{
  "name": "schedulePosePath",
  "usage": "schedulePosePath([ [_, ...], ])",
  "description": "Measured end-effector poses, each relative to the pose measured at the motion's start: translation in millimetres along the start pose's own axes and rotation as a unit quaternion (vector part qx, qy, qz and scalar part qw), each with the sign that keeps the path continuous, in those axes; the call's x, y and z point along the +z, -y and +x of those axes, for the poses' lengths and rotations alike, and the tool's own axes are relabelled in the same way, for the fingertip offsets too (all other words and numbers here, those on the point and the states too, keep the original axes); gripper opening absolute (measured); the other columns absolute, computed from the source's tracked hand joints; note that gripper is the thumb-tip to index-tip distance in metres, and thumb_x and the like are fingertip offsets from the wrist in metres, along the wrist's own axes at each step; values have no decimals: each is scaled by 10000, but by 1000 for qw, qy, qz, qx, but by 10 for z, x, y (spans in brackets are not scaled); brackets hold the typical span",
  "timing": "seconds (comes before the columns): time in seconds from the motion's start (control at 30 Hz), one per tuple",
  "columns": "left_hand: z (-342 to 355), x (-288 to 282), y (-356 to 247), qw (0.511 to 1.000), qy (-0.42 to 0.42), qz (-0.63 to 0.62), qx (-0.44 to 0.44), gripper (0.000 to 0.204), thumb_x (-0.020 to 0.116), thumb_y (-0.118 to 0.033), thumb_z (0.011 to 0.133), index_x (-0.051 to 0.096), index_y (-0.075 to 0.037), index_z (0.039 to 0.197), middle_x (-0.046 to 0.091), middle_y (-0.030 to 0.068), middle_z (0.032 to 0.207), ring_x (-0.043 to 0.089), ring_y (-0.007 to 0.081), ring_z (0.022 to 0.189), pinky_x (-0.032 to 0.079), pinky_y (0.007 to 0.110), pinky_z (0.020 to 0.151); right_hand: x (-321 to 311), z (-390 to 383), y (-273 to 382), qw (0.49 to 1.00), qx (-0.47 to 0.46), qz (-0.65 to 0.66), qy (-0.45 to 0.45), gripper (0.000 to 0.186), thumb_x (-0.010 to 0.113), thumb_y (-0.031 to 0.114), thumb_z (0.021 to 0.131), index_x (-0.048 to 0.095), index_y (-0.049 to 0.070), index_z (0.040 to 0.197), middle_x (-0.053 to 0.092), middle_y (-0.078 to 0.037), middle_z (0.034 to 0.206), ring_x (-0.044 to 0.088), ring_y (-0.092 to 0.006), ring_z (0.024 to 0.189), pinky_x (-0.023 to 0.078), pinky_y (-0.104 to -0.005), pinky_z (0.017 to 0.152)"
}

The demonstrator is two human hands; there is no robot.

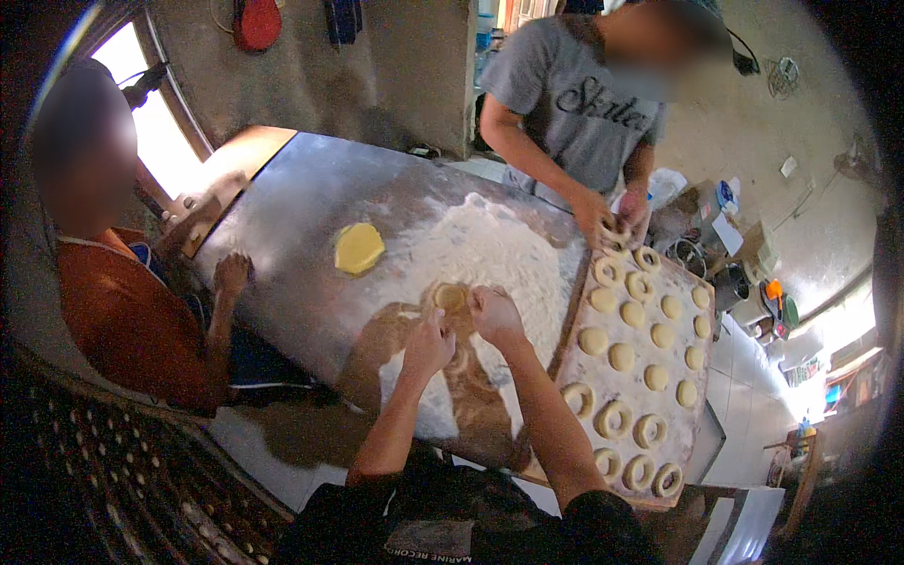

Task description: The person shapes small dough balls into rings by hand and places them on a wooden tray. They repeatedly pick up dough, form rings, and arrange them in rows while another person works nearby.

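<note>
Over the floured metal table, my left hand [429, 345] is closed, with its fingertips at the near-left edge of a pale yellow dough ring [451, 298]. My right hand [496, 314] is curled closed at the ring's right side. Both hands seem to grip the ring, though my fingers partly hide it. A wide heap of white flour [490, 235] spreads just beyond and to the right of my hands. Farther left lies a flat, rounded slab of yellow dough [360, 249].
On the right, a floured board [634, 377] carries rows of dough rings and rounds. A co-worker in a grey shirt [589, 104] handles a dough ring [615, 235] at its far end. Another person in orange [132, 320] rests a hand on the table's left side.
</note>
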State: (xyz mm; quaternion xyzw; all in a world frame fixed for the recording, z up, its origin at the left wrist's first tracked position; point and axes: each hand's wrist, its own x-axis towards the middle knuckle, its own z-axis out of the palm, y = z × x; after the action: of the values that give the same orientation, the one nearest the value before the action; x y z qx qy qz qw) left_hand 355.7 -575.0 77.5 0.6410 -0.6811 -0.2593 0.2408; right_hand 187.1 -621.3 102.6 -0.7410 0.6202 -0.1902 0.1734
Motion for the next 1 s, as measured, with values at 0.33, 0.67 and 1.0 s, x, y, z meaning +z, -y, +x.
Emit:
schedulePosePath([
  [0.33, 145, -490, 184, 997, 26, -66, -17, 324, 630, -306, 927, 620, 16, 959, 684, 188, 805, 698, 266, 731, 540, 431, 694, -91, 395, 415, 966, 5, 175, 189, 343, 725, 180, 799, 538, 38, 1049, 640, -137, 991, 643, -259, 950, 505, -396, 813],
  [0.67, 59, -670, -125, 960, -65, -236, 135, 331, 656, -46, 818, 601, -11, 1143, 645, 127, 915, 645, 311, 829, 515, 382, 750, 23, -31, 637, 978, -54, 24, -198, 682, 755, 87, 757, 385, 83, 1330, 560, -121, 1058, 575, -260, 888, 493, -394, 813],
  [1.0, 48, -390, -228, 826, -21, -520, 216, 396, 532, -2, 906, 447, -70, 1287, 521, 64, 1023, 532, 127, 887, 460, 283, 731, -391, -367, 366, 848, 86, 522, 24, 497, 628, 303, 912, 503, 104, 1350, 626, -37, 1003, 611, -204, 1044, 496, -358, 867],
])
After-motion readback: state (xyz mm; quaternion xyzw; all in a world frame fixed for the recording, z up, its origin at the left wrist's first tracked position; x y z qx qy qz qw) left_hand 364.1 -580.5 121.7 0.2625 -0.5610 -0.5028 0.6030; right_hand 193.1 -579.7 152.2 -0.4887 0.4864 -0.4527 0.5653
